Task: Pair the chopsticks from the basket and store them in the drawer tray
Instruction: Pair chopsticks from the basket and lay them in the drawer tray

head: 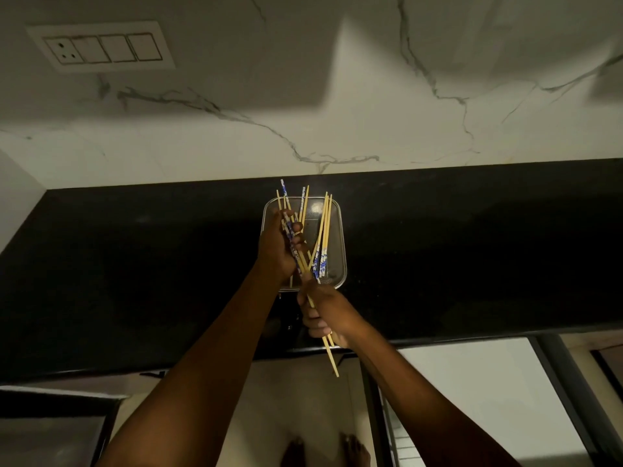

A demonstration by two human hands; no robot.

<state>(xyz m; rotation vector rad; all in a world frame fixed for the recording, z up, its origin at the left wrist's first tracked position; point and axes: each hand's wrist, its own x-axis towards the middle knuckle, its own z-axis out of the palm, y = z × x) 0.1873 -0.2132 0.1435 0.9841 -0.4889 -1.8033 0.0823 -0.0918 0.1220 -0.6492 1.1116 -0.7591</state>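
A clear rectangular basket (338,230) sits on the black counter, in the middle near the wall. Several yellow chopsticks with blue-and-white patterned ends (323,237) lean in it. My left hand (276,247) is over the basket's left side, closed around a bundle of chopsticks (292,244) that fans out above my fingers. My right hand (325,313) is just in front of the basket, gripping a pair of chopsticks (332,357) whose plain tips stick out past the counter's front edge. No drawer tray is visible.
The black counter (455,251) runs the full width, backed by a white marble wall (337,112) with a switch plate (101,47) at upper left. White cabinet fronts (472,382) are below on the right. My bare feet (323,449) show on the floor.
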